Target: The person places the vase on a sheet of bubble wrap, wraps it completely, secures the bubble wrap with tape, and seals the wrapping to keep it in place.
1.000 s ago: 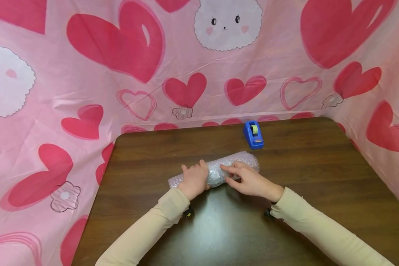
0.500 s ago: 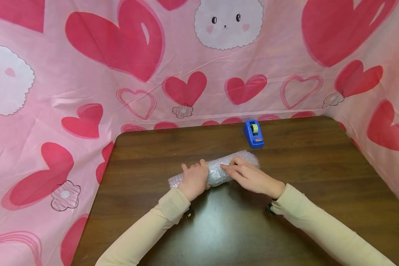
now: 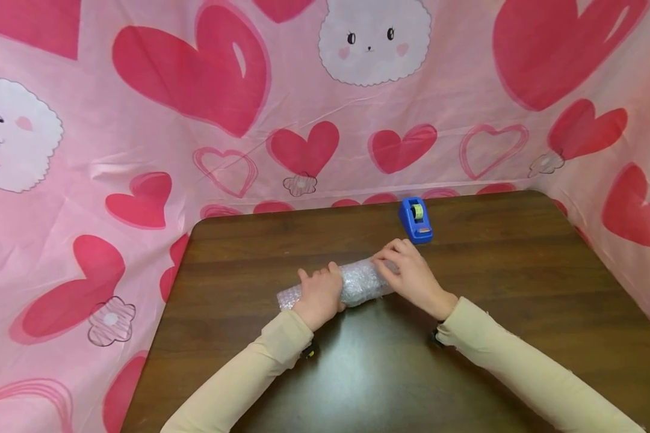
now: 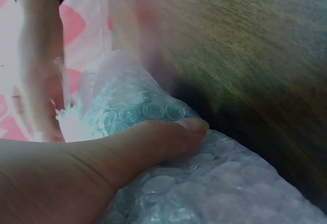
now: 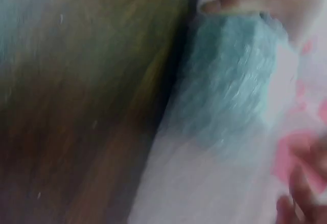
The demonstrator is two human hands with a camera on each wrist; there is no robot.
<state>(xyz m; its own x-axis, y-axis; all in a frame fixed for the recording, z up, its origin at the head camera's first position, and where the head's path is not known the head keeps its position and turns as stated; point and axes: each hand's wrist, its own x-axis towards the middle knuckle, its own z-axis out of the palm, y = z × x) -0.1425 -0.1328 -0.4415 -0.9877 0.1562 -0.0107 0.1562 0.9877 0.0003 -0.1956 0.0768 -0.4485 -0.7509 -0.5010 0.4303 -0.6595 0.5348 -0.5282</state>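
A roll-shaped bundle of clear bubble wrap (image 3: 359,282) lies aslant on the table, its middle looking blue-green in the wrist views. Near its left end my left hand (image 3: 321,296) grips it, the thumb (image 4: 158,139) across the near side in the left wrist view. Over the bundle's right part is my right hand (image 3: 414,278), palm down with bent, loose fingers. The right wrist view is blurred but shows those fingers (image 5: 302,188) beside the wrap, with nothing visible in them. Whether a fingertip touches the wrap cannot be told.
A blue tape dispenser (image 3: 416,221) with a roll of tape stands behind the bundle, close to the right hand. The dark wooden table (image 3: 520,270) has rounded back corners. Pink heart-printed cloth (image 3: 352,108) hangs behind it and along both sides.
My right hand has drawn its fingers in, then shifted right and away from me along the bundle, towards the tape dispenser. The left hand keeps its grip in place.
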